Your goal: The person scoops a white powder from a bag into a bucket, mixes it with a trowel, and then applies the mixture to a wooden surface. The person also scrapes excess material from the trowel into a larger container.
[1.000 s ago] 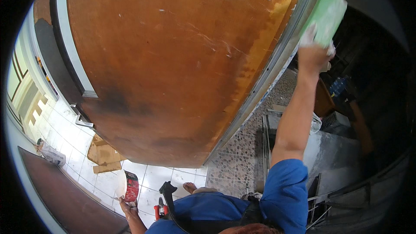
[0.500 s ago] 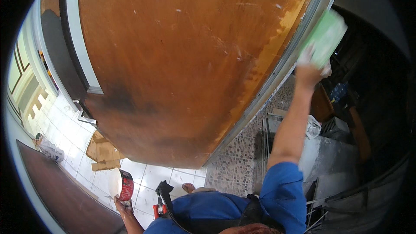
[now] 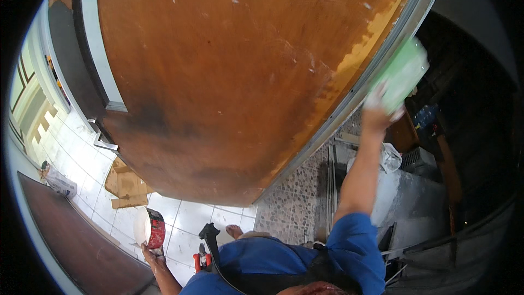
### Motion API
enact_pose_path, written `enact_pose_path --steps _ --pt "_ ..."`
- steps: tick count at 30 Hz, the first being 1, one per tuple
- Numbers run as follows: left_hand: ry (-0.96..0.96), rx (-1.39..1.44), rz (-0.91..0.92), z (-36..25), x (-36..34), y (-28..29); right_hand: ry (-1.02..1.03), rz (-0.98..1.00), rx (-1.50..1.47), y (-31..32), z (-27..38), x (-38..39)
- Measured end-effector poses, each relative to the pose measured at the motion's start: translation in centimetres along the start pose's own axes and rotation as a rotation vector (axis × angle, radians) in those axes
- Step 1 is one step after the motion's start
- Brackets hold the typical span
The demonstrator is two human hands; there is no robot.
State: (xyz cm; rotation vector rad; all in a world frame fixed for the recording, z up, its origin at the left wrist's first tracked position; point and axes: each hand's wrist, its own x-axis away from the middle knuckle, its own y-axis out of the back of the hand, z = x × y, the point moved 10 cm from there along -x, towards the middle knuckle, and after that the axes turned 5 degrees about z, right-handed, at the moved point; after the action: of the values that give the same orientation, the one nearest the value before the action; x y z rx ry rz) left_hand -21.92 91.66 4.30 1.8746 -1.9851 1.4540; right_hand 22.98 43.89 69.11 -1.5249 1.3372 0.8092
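Blur softened the right hand (image 3: 380, 108), clenched around the near end of a green slab (image 3: 403, 74) at far right, beside the wooden door's (image 3: 218, 104) grey edge strip (image 3: 412, 16); whether slab and strip touched, I couldn't tell. At near left, the left hand (image 3: 155, 257) held a red-and-black tub (image 3: 156, 229) from below, its mouth tipped leftward. A slackened hold could have spilled any contents onto the tiles (image 3: 183, 218); white-smeared fingers might have lost the slab. Print on the tub and the pale bag (image 3: 61, 184) at left was unreadably small.
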Motion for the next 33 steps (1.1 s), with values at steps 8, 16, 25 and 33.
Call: enact_pose_path --steps 8,16,25,33 --pt "-0.010 0.094 0.067 0.1 -1.0 -2.4 -0.010 0.243 -0.017 -0.8 0.8 0.4" --pt "-0.018 0.068 0.030 -0.5 -0.9 0.3 -0.130 0.027 -0.161 -0.3 0.1 -0.1" --pt "-0.031 0.067 0.003 0.1 -3.0 4.1 -0.261 0.139 -0.423 1.4 2.0 5.5" --pt "-0.079 0.071 0.011 -1.8 -2.5 2.9 -0.198 0.024 -0.230 -3.2 -5.7 -10.3"
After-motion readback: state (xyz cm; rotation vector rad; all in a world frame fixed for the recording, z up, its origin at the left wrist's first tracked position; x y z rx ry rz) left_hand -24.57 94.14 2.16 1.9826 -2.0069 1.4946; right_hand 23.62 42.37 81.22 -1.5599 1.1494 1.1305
